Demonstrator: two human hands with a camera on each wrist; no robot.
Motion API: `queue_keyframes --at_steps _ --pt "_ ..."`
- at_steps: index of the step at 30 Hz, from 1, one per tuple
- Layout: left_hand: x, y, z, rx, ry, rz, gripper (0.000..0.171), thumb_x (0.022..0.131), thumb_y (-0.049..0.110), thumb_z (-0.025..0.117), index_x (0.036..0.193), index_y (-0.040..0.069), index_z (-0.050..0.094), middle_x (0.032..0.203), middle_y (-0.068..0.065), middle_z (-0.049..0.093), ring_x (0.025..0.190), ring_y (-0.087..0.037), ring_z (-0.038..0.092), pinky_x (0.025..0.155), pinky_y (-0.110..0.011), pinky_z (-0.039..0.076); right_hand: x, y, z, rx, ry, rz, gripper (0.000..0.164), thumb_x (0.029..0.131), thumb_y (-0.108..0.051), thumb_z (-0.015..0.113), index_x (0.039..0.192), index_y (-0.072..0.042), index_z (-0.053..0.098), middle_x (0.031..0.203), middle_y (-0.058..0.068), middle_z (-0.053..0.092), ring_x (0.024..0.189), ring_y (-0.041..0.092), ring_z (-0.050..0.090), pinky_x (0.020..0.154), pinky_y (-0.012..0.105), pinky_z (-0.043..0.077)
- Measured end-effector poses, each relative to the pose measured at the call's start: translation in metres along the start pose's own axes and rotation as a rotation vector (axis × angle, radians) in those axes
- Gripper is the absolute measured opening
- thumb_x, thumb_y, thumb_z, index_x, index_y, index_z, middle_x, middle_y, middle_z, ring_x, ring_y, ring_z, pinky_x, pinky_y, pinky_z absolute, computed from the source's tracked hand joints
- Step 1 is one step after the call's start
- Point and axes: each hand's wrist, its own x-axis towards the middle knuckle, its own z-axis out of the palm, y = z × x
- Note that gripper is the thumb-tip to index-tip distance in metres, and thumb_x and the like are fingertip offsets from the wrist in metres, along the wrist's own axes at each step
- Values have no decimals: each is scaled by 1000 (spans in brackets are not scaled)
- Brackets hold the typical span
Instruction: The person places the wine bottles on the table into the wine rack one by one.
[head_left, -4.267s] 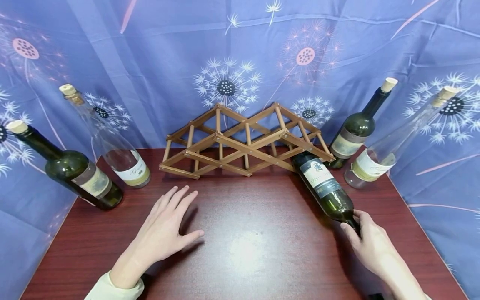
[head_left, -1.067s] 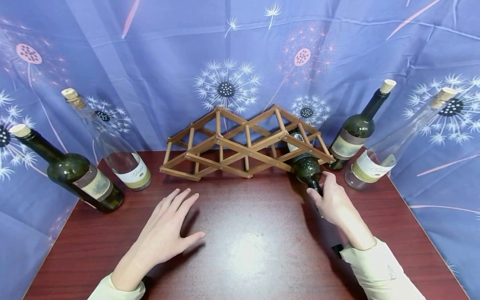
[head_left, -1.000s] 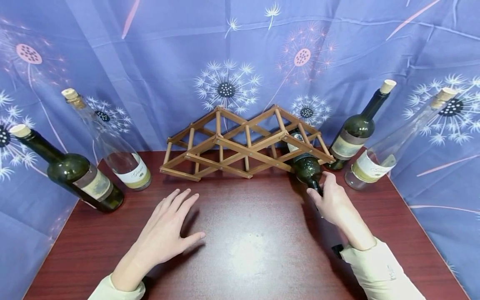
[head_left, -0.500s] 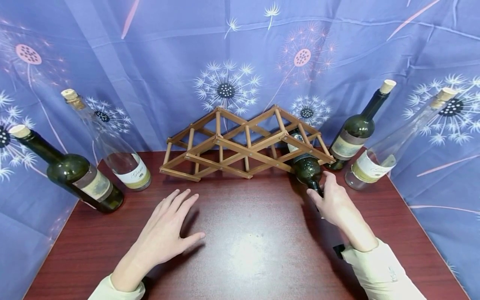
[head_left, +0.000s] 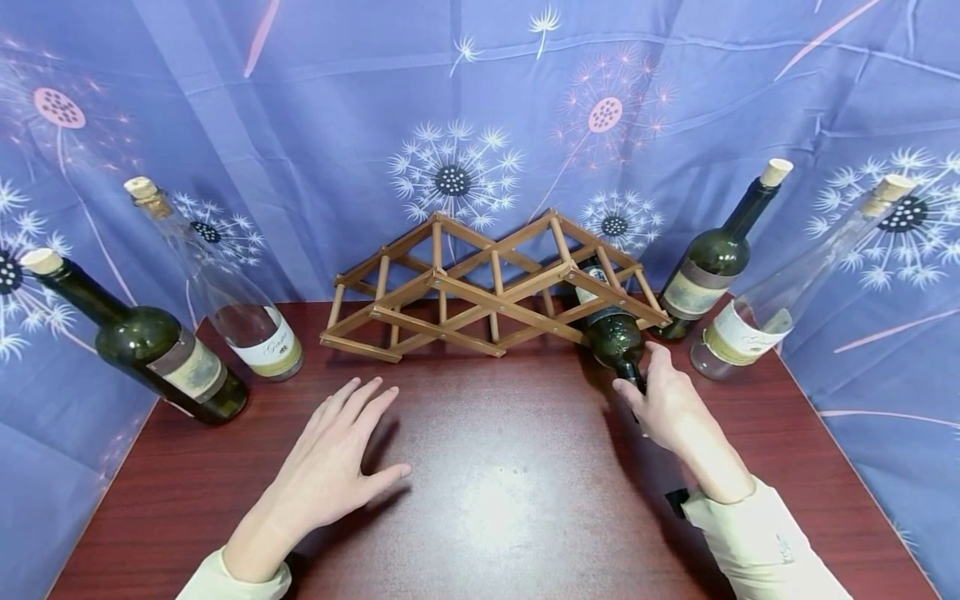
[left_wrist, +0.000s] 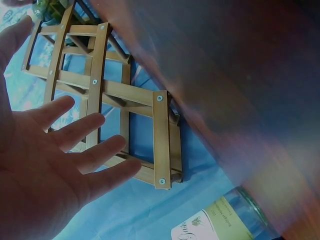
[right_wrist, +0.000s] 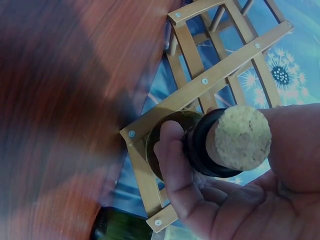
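Note:
My right hand (head_left: 671, 408) grips the neck of a dark green wine bottle (head_left: 615, 337) that lies in the right-hand opening of a folding wooden wine rack (head_left: 498, 304). The bottle's base end is inside the rack, and its neck points out toward me. In the right wrist view the bottle's cork (right_wrist: 242, 137) faces the camera, with fingers (right_wrist: 180, 175) curled around the neck. My left hand (head_left: 322, 467) is spread with straight fingers over the table in front of the rack's left part, holding nothing. The left wrist view shows its palm (left_wrist: 45, 175) facing the rack.
A corked dark green bottle (head_left: 172, 358) and a clear bottle (head_left: 251, 325) stand at the left of the table (head_left: 480, 442). Another green bottle (head_left: 705, 267) and a clear bottle (head_left: 750, 321) stand right of the rack. A blue flowered cloth (head_left: 337, 108) hangs behind.
Since the earliest frame, my right hand has moved forward and left, sliding the wine bottle deeper into the rack. Over the last second both hands and the bottle stay put.

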Motion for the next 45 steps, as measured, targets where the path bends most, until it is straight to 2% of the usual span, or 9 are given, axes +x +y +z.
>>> queue_keyframes --at_steps 8,14,19,26,28,31,36,40,45 --pt "0 0 0 0 0 2 95 76 70 68 152 18 43 155 -8 38 144 -36 26 110 -58 25 -1 -2 -4 5 -22 45 77 97 -36 62 142 13 25 106 23 59 84 33 61 74 48 48" --pt "0 0 0 -6 8 4 95 77 69 69 152 18 42 155 -8 38 144 -36 27 110 -58 26 -2 -1 -7 20 -8 69 85 96 -47 60 148 8 22 113 23 61 95 38 62 80 52 47" --pt "1 0 -1 -8 8 7 96 77 70 68 153 19 40 156 -7 37 145 -35 26 111 -57 25 -5 -1 -13 23 50 67 86 94 -53 60 148 6 28 108 22 66 99 41 62 82 54 47" --pt "1 0 -1 -13 13 1 96 78 71 67 154 20 39 156 -5 36 145 -33 26 112 -54 25 -6 4 -25 15 157 42 84 94 -49 62 142 13 34 122 36 53 113 53 50 92 62 40" --pt "1 0 -1 -19 23 2 96 78 69 68 154 20 39 156 -5 36 145 -32 27 111 -54 27 -7 6 -29 22 189 28 80 94 -47 63 140 13 36 122 36 52 113 52 50 92 62 39" --pt "1 0 -2 -30 42 9 95 78 69 69 153 18 41 156 -6 37 144 -33 28 110 -55 29 -8 11 -35 29 231 17 74 93 -43 65 135 13 40 113 31 55 104 48 54 87 59 41" --pt "1 0 -4 -33 65 24 95 79 74 64 152 17 42 154 -8 39 143 -33 31 109 -54 30 -8 20 -46 32 277 40 70 93 -41 66 135 9 41 105 26 58 94 43 57 79 57 43" --pt "2 1 -5 -32 76 32 96 79 75 63 152 18 42 155 -7 39 143 -32 31 110 -53 30 -8 26 -53 36 314 92 74 94 -41 64 138 11 38 111 28 54 92 43 56 78 56 42" --pt "5 3 -6 -38 88 41 95 79 73 65 152 18 42 155 -5 38 144 -31 30 110 -52 30 -10 33 -61 15 363 200 81 93 -46 62 141 10 32 118 29 47 97 46 52 79 60 40"
